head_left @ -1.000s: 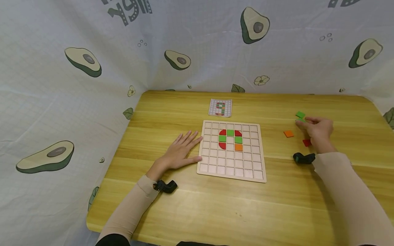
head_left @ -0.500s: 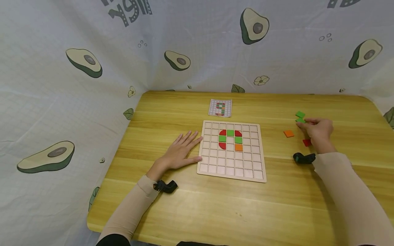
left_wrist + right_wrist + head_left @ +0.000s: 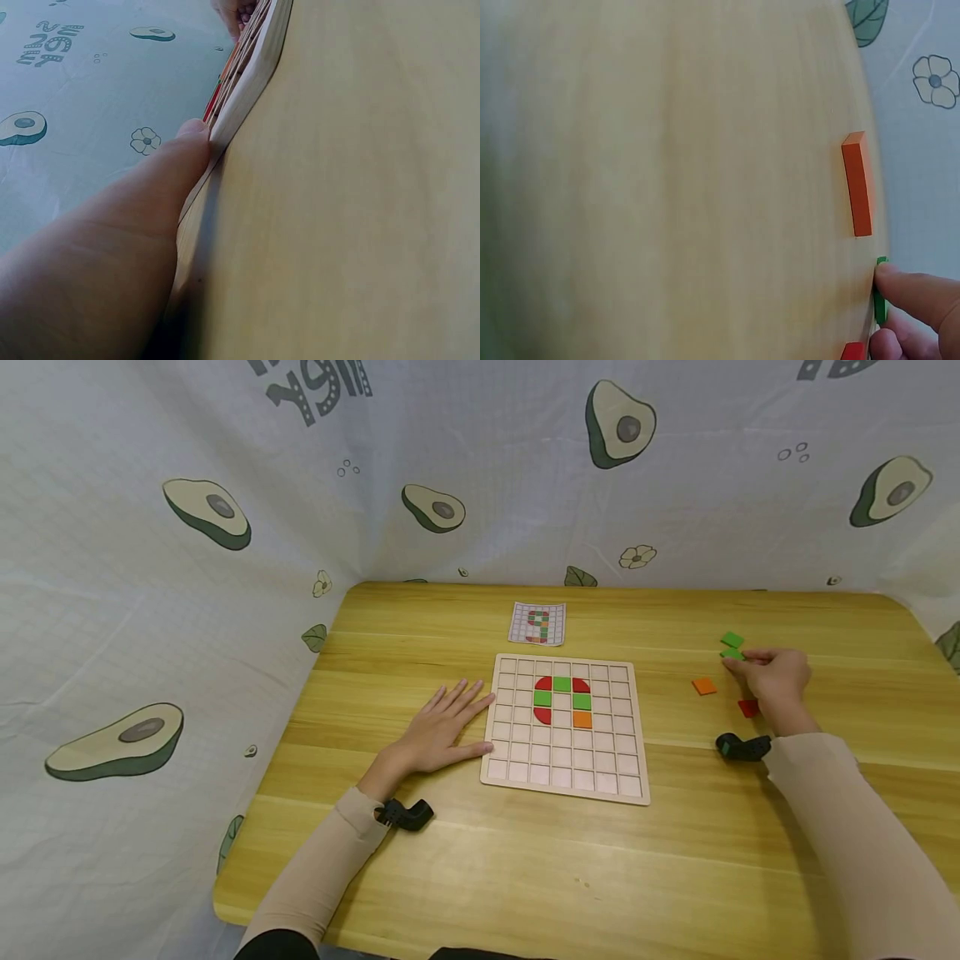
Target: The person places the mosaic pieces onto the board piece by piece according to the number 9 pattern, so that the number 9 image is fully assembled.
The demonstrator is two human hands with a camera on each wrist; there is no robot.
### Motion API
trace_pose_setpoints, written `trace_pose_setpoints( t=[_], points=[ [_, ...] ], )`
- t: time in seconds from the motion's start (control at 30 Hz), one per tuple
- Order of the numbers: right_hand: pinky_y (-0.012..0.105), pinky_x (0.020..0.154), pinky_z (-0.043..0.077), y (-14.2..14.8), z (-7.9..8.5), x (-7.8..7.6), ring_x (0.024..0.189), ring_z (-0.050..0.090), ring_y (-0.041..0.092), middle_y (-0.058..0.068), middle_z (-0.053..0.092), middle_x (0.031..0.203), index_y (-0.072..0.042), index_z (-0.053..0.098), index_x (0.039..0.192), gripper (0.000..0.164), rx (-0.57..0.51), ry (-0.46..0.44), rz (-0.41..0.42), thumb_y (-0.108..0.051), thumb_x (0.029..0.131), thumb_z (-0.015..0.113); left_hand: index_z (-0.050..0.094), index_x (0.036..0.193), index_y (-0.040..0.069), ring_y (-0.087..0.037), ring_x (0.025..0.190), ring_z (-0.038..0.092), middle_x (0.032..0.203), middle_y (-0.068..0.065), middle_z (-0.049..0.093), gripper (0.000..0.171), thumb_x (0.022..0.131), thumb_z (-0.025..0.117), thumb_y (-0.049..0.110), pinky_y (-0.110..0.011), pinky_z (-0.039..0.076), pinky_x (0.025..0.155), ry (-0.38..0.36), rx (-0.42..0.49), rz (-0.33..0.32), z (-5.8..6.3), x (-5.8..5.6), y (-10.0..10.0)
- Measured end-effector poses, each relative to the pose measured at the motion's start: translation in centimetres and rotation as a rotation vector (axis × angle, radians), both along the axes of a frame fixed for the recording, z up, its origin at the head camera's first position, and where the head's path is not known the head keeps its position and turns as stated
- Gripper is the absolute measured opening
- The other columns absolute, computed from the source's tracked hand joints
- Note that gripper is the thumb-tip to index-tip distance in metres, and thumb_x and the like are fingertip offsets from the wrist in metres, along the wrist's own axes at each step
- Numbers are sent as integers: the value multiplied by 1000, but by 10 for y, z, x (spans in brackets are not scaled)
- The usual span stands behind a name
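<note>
My left hand (image 3: 438, 735) lies flat with fingers spread, the tips of its fingers and thumb at the left edge of a wooden grid board (image 3: 525, 772). In the left wrist view the thumb (image 3: 161, 172) presses against the board's side. Red, green and orange tiles form an arch on the board's upper half. Off to the right, my right hand (image 3: 776, 681) pinches a green square tile (image 3: 732, 653) low over the table. The right wrist view has the thumb and fingers at that green tile (image 3: 880, 292); the other fingers are partly out of frame.
Another green tile (image 3: 732, 639) lies just behind the pinched one. Nearer are an orange tile (image 3: 703, 686) and a red tile (image 3: 747, 708), the latter beside the right wrist. Behind the board is a small printed pattern card (image 3: 537, 623). An avocado-print cloth (image 3: 525, 485) hangs behind the table.
My right fingertips have shifted very slightly at the green tile, so more of it shows now. The left hand, board and other tiles have stayed put.
</note>
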State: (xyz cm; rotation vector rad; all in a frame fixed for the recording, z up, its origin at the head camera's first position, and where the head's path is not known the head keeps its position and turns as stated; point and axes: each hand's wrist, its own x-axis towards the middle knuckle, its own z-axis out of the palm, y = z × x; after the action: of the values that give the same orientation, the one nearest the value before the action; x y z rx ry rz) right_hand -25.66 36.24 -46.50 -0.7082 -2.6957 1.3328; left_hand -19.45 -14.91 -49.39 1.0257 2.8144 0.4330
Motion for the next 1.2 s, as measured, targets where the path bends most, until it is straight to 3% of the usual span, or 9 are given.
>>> trace_pose_setpoints(
  t=[0.33,0.53,0.73,0.87,1.03,1.2],
  points=[
    [11,60,46,4,-3,4,74,50,-1,-24,52,72,1,63,130,63,-52,35,2,-40,85,78,11,162,24,-25,153,-2,167,-5,3,81,99,45,61,-46,-4,121,-1,3,-1,0,0,1],
    [13,57,46,4,-5,7,69,50,-2,-24,51,68,3,66,126,58,-2,54,22,-39,87,76,12,162,25,-25,153,-2,168,-4,3,81,99,44,63,-45,-5,121,-11,5,6,0,1,1],
    [16,53,45,3,-6,6,66,48,1,-16,52,72,8,64,125,57,61,57,50,-37,91,72,10,162,26,-24,153,-3,168,-3,2,81,99,44,63,-45,-6,121,-11,3,6,-1,0,1],
    [16,52,45,4,-5,6,62,49,-1,-17,52,69,10,62,125,57,54,57,55,-36,92,70,11,162,26,-25,153,-2,168,-4,3,81,99,44,63,-46,-4,121,-7,10,3,0,1,0],
    [14,52,47,4,-3,5,60,51,-4,-22,51,65,6,63,123,52,-11,62,44,-36,93,70,10,162,26,-25,153,-2,168,-4,3,82,98,42,65,-46,-4,121,0,8,0,-1,0,0],
    [14,54,47,3,0,5,61,52,-5,-24,52,64,-8,66,110,34,-73,70,20,-35,91,71,10,162,26,-24,153,-3,168,-3,3,82,98,42,65,-46,-5,121,4,7,-2,-2,0,0]
  ],
)
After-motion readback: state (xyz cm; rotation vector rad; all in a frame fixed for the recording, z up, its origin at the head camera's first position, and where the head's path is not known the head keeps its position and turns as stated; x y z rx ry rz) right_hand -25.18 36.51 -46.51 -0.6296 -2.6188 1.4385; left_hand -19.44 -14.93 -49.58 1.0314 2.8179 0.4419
